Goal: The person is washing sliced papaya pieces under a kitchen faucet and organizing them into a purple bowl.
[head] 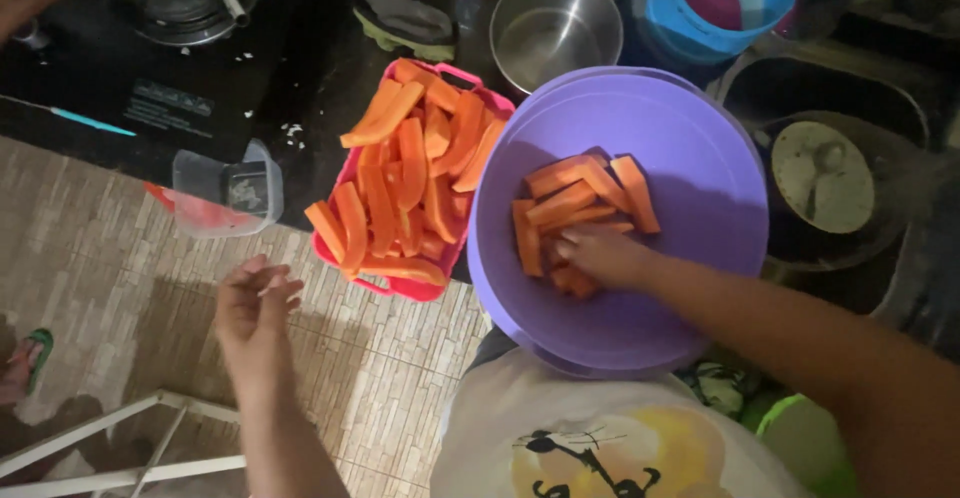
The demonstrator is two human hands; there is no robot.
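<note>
I note the right hand (600, 256) pressed on orange carrot sticks (575, 208) in the purple plastic bowl (700, 158), grip state unclear. Left hand (255, 303) loosely curled, empty. Pink basket (330, 248), left, holds most pieces.

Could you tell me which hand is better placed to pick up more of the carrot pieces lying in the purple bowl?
The right hand, probably: it already rests on the carrot pieces inside the purple bowl. The left hand hangs over the tiled floor, outside the bowl and nearer the pink basket.
</note>
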